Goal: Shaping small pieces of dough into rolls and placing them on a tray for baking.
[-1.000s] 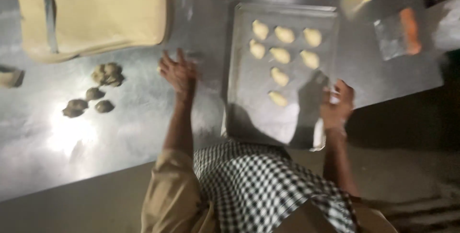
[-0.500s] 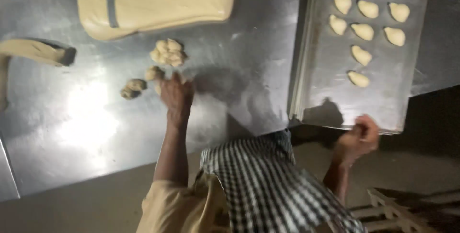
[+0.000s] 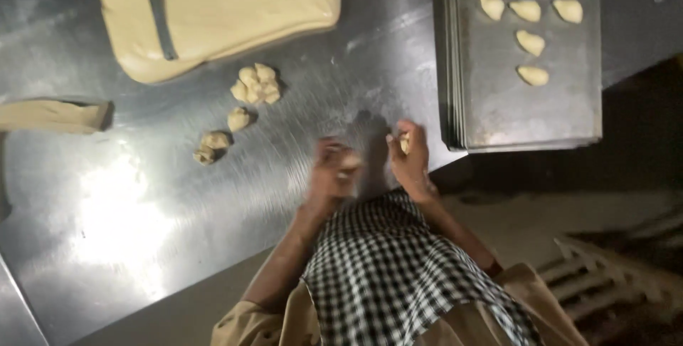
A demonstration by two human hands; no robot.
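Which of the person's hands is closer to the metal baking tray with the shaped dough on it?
The right hand. It sits just beside the baking tray, at its near-left corner; the left hand is farther off, on the right hand's far side.

**Both hands raised close together before the torso**

Left hand (image 3: 333,172): motion-blurred, fingers curled inward, palm turned toward the other hand; forearm bare, running down and left to a bent elbow in a tan sleeve.

Right hand (image 3: 410,155): sharper, fingers bent and closed around a small pale piece at the fingertips; wrist straight, forearm bare, angled down and right. Hands near each other, a narrow gap between them.
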